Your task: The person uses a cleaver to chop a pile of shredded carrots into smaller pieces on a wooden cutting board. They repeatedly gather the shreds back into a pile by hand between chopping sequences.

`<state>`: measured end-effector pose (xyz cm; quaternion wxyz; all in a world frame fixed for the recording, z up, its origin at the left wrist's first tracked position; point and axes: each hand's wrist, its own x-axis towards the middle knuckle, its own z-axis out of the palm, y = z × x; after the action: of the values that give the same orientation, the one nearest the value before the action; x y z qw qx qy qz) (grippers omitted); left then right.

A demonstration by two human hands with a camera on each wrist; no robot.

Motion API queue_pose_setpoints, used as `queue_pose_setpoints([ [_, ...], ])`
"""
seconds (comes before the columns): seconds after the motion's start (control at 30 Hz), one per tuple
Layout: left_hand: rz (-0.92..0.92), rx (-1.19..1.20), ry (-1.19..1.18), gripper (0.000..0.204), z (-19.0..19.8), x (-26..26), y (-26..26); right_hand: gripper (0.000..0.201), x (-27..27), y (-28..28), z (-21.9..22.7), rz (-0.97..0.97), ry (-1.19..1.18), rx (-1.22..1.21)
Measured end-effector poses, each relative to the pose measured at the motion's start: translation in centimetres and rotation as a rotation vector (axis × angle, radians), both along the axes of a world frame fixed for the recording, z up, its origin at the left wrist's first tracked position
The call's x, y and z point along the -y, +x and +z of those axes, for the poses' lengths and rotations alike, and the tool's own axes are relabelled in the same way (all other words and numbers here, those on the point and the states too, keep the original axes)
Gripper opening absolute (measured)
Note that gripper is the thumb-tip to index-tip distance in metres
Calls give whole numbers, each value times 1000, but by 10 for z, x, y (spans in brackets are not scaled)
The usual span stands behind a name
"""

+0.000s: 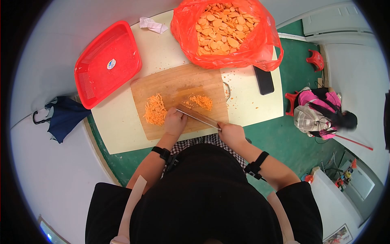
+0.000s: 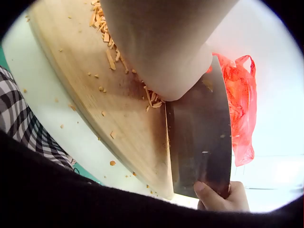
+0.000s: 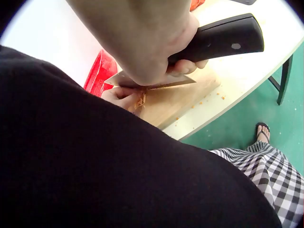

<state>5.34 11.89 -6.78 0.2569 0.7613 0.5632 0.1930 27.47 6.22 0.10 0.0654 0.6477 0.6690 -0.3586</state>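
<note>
My right hand point(image 1: 232, 134) grips the black handle point(image 3: 223, 40) of a broad cleaver point(image 2: 202, 128), its blade slanting over the wooden cutting board point(image 1: 152, 84). At the blade's far end, my left hand point(image 1: 176, 123) holds carrot shreds point(image 3: 141, 99) down on the board, fingers bent close to the metal. Left of that hand lies a heap of carrot strips point(image 1: 155, 110). Beyond the cleaver is a smaller pile of finely chopped carrot point(image 1: 202, 102). The left forearm covers much of the left hand's grip in the left wrist view.
A red plastic bag point(image 1: 185, 46) full of carrot slices point(image 1: 227, 30) stands behind the board. A red basket point(image 1: 97, 71) sits at the table's back left, near crumpled paper point(image 1: 153, 25). A phone point(image 1: 264, 80) lies right. Another person point(image 1: 321, 110) sits beyond the table.
</note>
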Motion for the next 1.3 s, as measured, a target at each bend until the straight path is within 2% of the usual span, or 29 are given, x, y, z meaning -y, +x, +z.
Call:
queue_pose_setpoints([
  [0.13, 12, -1, 5, 10, -2, 1, 0, 13, -11, -13, -9, 31, -2, 30],
  [0.43, 5, 20, 24, 10, -7, 2, -1, 13, -10, 3, 20, 47, -21, 11],
  [0.63, 8, 67, 60, 10, -3, 2, 1, 15, -13, -11, -1, 32, -34, 8],
  [0.73, 34, 24, -8, 10, -5, 4, -1, 16, -19, -18, -8, 41, -2, -12],
  [0.8, -16, 42, 48, 9, -6, 1, -2, 16, -18, -14, -6, 44, 2, -17],
  [0.93, 21, 56, 61, 8, 0, 2, 1, 16, -15, 0, 14, 30, -36, -10],
  [1.0, 137, 53, -73, 8, 5, 3, 6, 16, -12, 7, 18, 31, -52, -4],
  [1.23, 175, 122, 5, 10, 7, 5, 6, 18, -12, 23, 13, -61, -26, 38],
  [1.3, 166, 158, 4, 12, 12, 3, 3, 18, -14, 27, 12, -30, -20, 29],
])
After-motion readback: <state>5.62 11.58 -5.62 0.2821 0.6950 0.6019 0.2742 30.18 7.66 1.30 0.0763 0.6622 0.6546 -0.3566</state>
